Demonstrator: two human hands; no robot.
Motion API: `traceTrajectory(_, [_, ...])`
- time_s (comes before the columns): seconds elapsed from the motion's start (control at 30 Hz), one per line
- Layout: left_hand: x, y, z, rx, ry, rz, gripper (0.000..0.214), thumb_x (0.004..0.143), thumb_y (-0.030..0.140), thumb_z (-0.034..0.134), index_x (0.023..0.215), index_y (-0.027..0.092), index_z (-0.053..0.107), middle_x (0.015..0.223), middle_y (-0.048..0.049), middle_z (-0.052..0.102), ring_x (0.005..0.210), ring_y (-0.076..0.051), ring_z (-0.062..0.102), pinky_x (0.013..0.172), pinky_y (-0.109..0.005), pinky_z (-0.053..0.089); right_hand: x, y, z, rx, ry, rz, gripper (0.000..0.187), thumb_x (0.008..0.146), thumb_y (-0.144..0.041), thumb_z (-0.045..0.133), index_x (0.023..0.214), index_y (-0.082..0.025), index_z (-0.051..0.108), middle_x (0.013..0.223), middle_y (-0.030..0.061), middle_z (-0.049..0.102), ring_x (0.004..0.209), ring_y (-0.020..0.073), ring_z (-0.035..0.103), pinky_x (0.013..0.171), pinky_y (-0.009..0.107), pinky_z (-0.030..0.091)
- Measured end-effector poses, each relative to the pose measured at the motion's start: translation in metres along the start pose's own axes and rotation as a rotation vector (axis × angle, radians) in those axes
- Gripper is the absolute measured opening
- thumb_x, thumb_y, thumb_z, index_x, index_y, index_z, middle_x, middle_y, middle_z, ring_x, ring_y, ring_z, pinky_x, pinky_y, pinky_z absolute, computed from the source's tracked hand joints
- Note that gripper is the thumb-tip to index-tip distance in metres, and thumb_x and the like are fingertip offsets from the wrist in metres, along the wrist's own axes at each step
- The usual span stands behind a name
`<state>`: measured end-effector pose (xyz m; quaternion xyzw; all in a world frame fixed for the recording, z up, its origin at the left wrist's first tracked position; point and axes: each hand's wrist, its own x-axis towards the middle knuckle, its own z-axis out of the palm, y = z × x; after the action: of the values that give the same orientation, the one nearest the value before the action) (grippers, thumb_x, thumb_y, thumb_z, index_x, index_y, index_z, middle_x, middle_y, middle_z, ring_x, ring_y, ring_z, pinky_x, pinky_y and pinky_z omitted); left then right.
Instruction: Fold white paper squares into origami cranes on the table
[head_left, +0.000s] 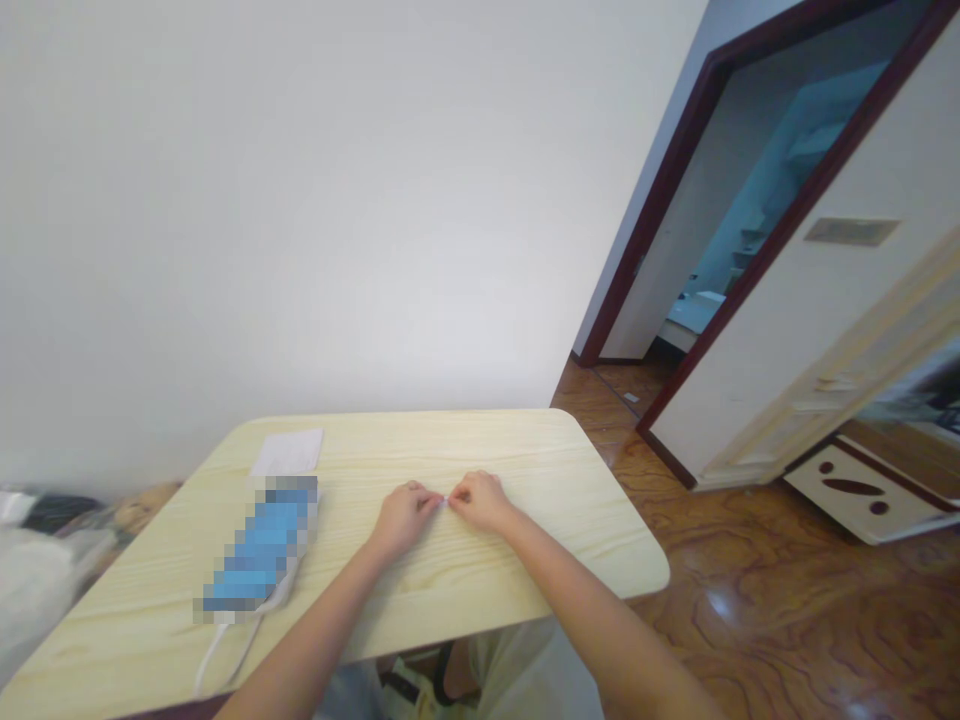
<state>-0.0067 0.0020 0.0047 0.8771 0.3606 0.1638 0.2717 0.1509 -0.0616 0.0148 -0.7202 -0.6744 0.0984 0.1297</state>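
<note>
Both my hands meet over the middle of a pale wooden table (540,440). Between the fingertips is a tiny whitish piece (445,502), too small to name. My left hand (405,515) pinches its left side, thumb and forefinger pressed together. From the right, my right hand (480,500) pinches it the same way. Most of the piece is hidden by the fingers. Left of my left hand lies a phone-like device (259,550) with a blurred-out blue screen, and a white cable (214,655) runs from its near end. A white paper sheet (289,452) lies behind it.
A white wall (375,200) stands right behind the table. To the right are a wooden floor (750,580), a dark red door frame (675,140) and a low white drawer unit (862,490). Bags and soft items (45,570) lie at the left.
</note>
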Motion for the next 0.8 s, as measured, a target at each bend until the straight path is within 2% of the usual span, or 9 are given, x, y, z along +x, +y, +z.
traceTrajectory(0.3, [-0.001, -0.001, 0.008, 0.098, 0.071, -0.047, 0.024, 0.081, 0.031, 0.045, 0.084, 0.026, 0.068, 0.081, -0.0021, 0.064, 0.078, -0.016, 0.056, 0.065, -0.024, 0.036, 0.003, 0.006, -0.002, 0.004, -0.044, -0.072, 0.021, 0.08, -0.034, 0.048, 0.081, -0.027, 0.067, 0.084, 0.0011, 0.065, 0.085, 0.0172, 0.054, 0.074, 0.029, 0.033])
traceTrajectory(0.8, [-0.002, 0.006, 0.009, 0.115, 0.094, -0.086, 0.02, 0.079, 0.029, 0.048, 0.083, 0.025, 0.067, 0.083, -0.0024, 0.064, 0.079, -0.016, 0.056, 0.068, -0.025, 0.035, 0.002, -0.005, 0.0, -0.018, -0.02, 0.027, 0.022, 0.076, -0.031, 0.047, 0.074, -0.022, 0.066, 0.077, 0.0025, 0.067, 0.078, 0.017, 0.056, 0.07, 0.029, 0.033])
